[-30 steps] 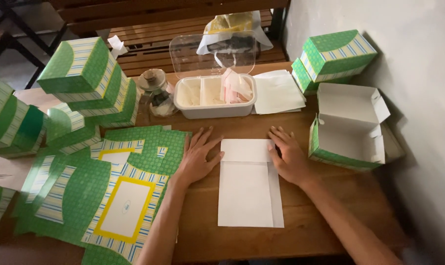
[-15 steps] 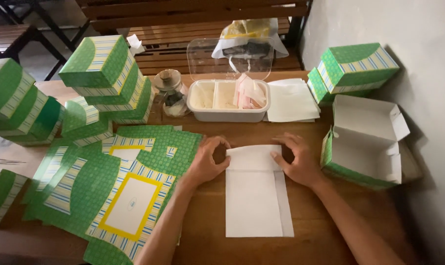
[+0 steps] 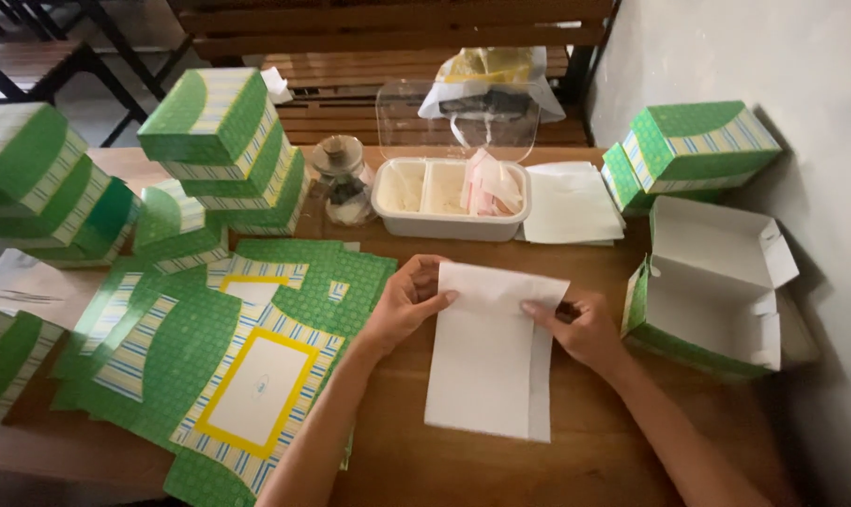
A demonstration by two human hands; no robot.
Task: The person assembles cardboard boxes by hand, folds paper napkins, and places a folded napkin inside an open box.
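Both hands, left hand (image 3: 404,302) and right hand (image 3: 583,326), pinch the far edge of the white paper sheet (image 3: 489,361); its long axis runs toward the person.

The person's left hand (image 3: 402,305) and right hand (image 3: 585,329) are bare, with no gloves, rings or watch visible. Both forearms are uncovered up to the frame edge, with no sleeves showing. Fingernails look short and unpainted.

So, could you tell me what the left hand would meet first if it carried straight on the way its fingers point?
Probably the right hand, across the white sheet both hold.
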